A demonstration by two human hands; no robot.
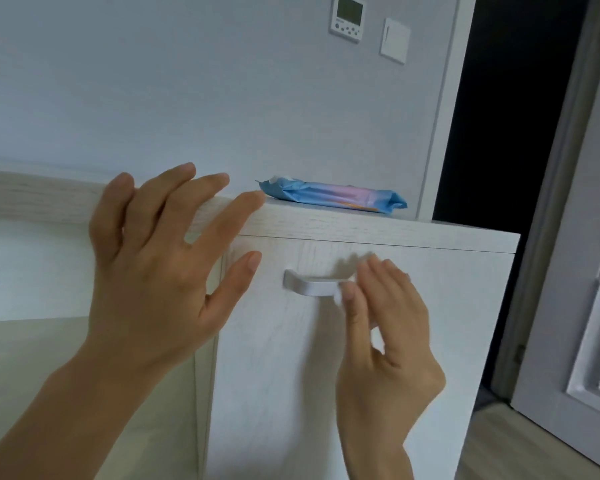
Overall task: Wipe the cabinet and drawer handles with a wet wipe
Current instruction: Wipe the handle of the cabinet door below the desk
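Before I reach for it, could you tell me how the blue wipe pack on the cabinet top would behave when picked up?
The wipe pack looks like soft, crinkled film, so it will probably sag rather than stay stiff. It lies flat on the cabinet top, so a push should slide it, not roll it. Its glossy wrapper may be slippery.

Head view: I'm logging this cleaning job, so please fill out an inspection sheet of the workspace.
Surface: cabinet top, pale wood grain, bears a blue wipe pack.
Job's things: handle, silver, on the cabinet front; wipe, white, at its right end.
Clutter: nothing seen.
Hands: left hand has its fingers spread at the cabinet's top edge; right hand pinches the wipe against the handle.
Cables: nothing seen.
Surroundings: thermostat and switch on the wall; dark doorway; white door at right.
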